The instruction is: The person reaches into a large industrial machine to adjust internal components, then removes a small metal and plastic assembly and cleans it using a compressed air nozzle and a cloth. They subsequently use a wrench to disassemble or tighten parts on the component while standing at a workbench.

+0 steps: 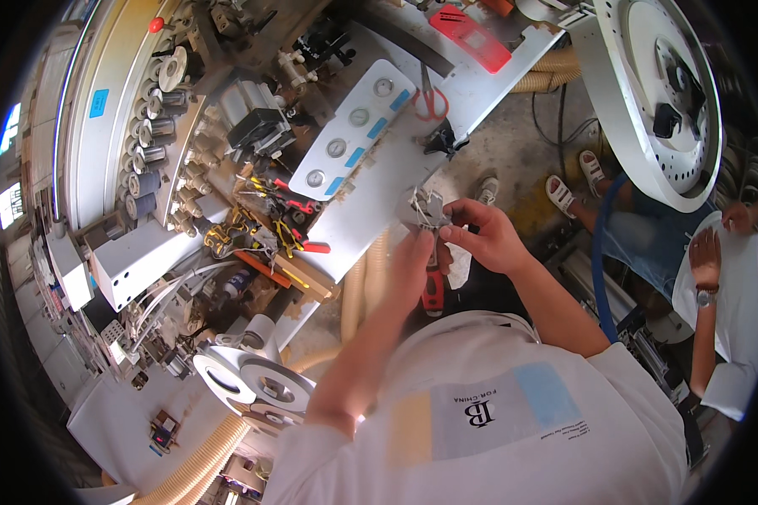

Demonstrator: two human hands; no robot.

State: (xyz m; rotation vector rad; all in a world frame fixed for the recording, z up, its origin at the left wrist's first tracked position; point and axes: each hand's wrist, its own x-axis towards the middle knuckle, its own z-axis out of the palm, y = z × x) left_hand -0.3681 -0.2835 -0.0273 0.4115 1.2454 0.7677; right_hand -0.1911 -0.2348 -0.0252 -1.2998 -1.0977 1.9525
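In front of my chest, over the table's front edge, a small grey metal part [427, 208] with thin pale strands or wires is held between my hands. My left hand [414, 259] is closed at its near side, slightly blurred. From the right, my right hand [486, 239] pinches by the same part, its thumb and forefinger close together; a small dark bit shows by the fingers. Just below my left hand is a red and black tool handle [433, 290]; whether the hand grips it is hidden. A whitish scrap [459, 266] shows beside that handle.
A gauge panel [348, 126], scissors [430, 103] and a red plastic case [472, 38] lie on the white table [370, 202]. Pliers and other hand tools [286, 220] cluster at left, beside a machine with spools [156, 130]. Another person [716, 286] sits right, near a large white wheel [648, 101].
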